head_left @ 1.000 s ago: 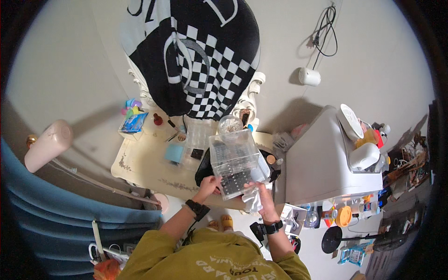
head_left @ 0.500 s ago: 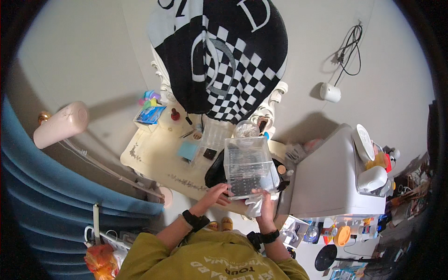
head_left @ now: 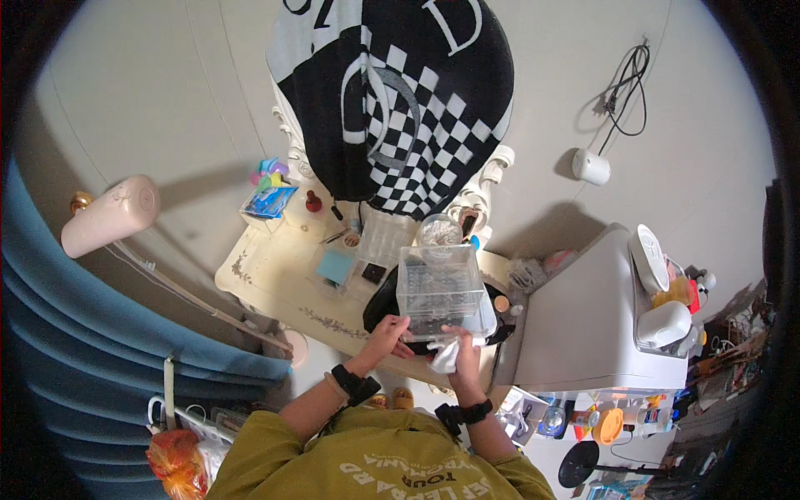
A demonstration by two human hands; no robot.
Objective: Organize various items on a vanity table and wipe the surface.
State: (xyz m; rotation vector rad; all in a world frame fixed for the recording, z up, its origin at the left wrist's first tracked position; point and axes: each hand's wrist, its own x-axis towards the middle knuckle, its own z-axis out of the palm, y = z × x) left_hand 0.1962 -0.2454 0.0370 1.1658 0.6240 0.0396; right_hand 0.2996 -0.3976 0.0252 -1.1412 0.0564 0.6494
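A clear plastic box (head_left: pixel 440 283) sits in front of me at the near right of the cream table. My left hand (head_left: pixel 388 337) grips its near left corner, thumb on the edge and fingers below. At its near right edge, my right hand (head_left: pixel 464 350) holds a crumpled white cloth or tissue (head_left: pixel 446 357) against the box. Part of a black bag or tray (head_left: pixel 379 308) shows under and beside the box. Behind stand a clear divided organizer (head_left: pixel 386 237) and a round clear tub with white contents (head_left: pixel 439 231).
The cream table (head_left: pixel 267 271) carries a light blue pad (head_left: pixel 335 266), a dark red bottle (head_left: pixel 313 201) and a blue packet (head_left: pixel 269 202). A pink lamp (head_left: pixel 117 217) leans at left. On the right stands a large white cabinet (head_left: pixel 575 317). A checkered cloth (head_left: pixel 408 108) hangs behind.
My left hand has closed onto the box's near left corner. The box has shifted slightly left and tilted, and my right hand with the white cloth has moved a little left.
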